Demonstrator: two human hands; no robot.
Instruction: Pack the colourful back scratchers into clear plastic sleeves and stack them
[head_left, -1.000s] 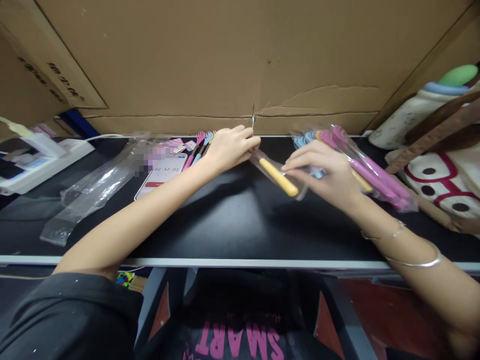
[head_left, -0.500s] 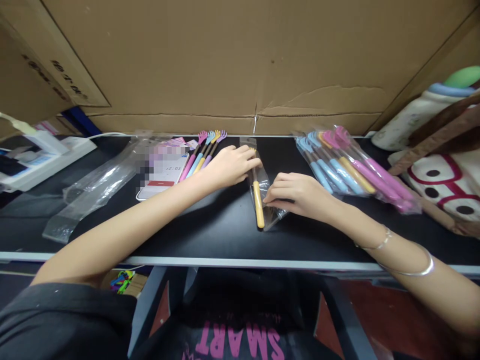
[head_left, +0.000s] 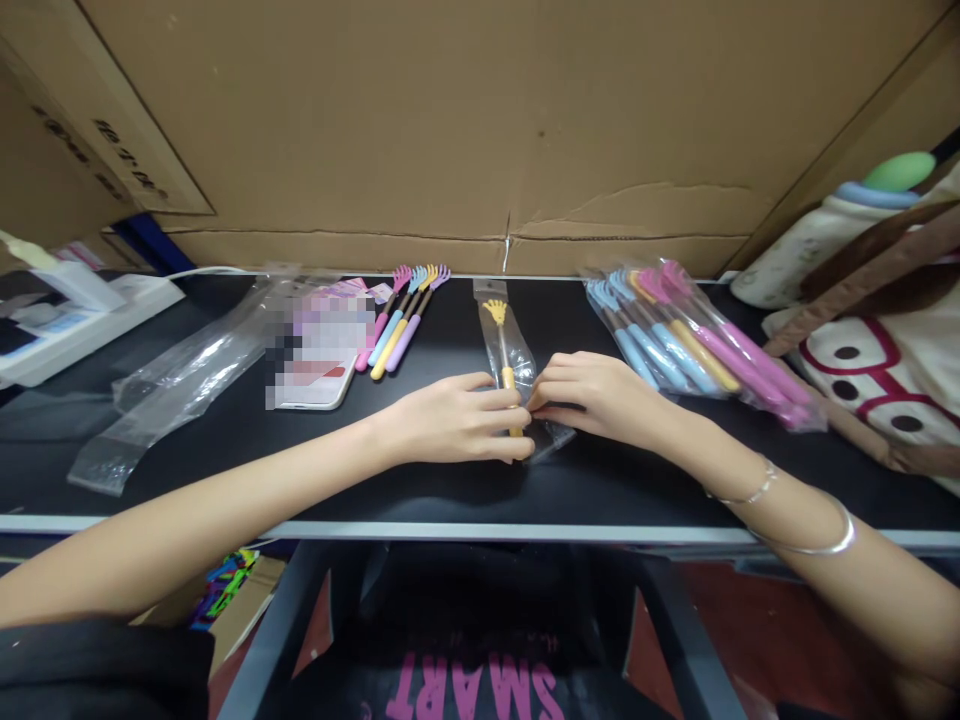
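A yellow back scratcher (head_left: 508,378) with a small hand-shaped head lies at the middle of the black table, on or partly inside a clear plastic bag (head_left: 526,350); which one I cannot tell. My left hand (head_left: 476,418) is closed over the lower end of its handle, fingers curled across it. With fingertips pinched together, my right hand (head_left: 581,392) holds the right edge of the bag beside the handle. Loose back scratchers (head_left: 406,318) in pink, blue, yellow and purple lie beyond my left hand. Several bagged back scratchers (head_left: 675,330) lie to the right.
Empty clear bags (head_left: 191,375) lie at the left, beside a phone (head_left: 319,390) and a white power strip (head_left: 90,330). A bottle (head_left: 817,245) and a patterned cloth bag (head_left: 900,370) stand at the right. Cardboard (head_left: 375,130) walls off the back.
My left hand has moved from the scratcher's head down to its handle, leaving the head in sight. My right hand stays nearly still at the bag's edge.
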